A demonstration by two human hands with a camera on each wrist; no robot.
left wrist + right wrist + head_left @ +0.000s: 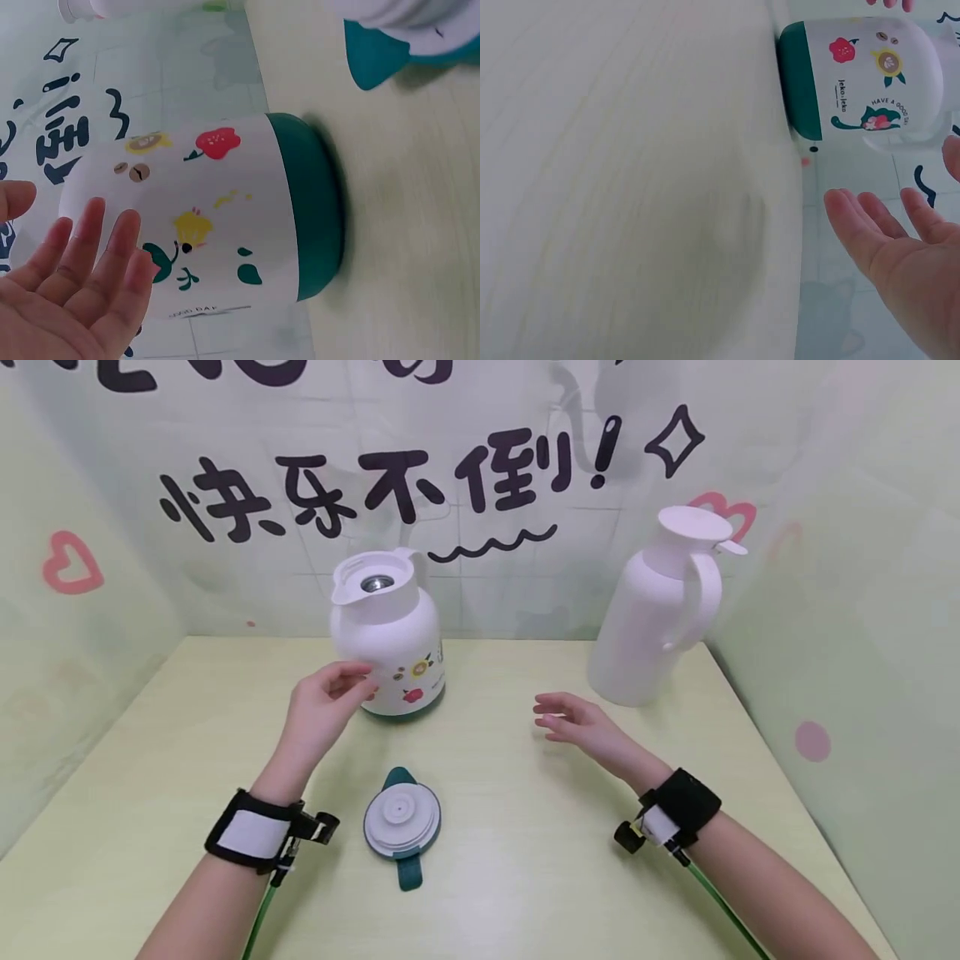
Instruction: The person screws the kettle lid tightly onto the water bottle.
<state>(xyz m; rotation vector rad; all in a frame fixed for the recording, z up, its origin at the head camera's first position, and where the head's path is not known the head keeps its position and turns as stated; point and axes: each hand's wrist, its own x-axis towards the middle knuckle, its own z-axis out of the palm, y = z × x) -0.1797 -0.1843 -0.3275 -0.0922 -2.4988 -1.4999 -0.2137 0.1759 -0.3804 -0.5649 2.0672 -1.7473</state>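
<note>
A white thermos jug (pixel 386 643) with fruit and flower prints and a green base stands upright at the back, its top uncovered. My left hand (pixel 321 710) is beside its lower left side, fingers loosely bent and holding nothing; in the left wrist view the fingers (pixel 112 240) overlap the jug's printed body. The green and white lid (pixel 402 820) lies on the table in front of the jug, its pale inner side up. My right hand (pixel 581 727) hovers above the table between the two jugs, fingers relaxed, nothing in it.
A taller white jug (pixel 648 610) with a handle and spout stands at the back right. The pale wooden table (pixel 510 860) ends at a printed backdrop (pixel 487 585) with large black characters, with similar sheets on both sides.
</note>
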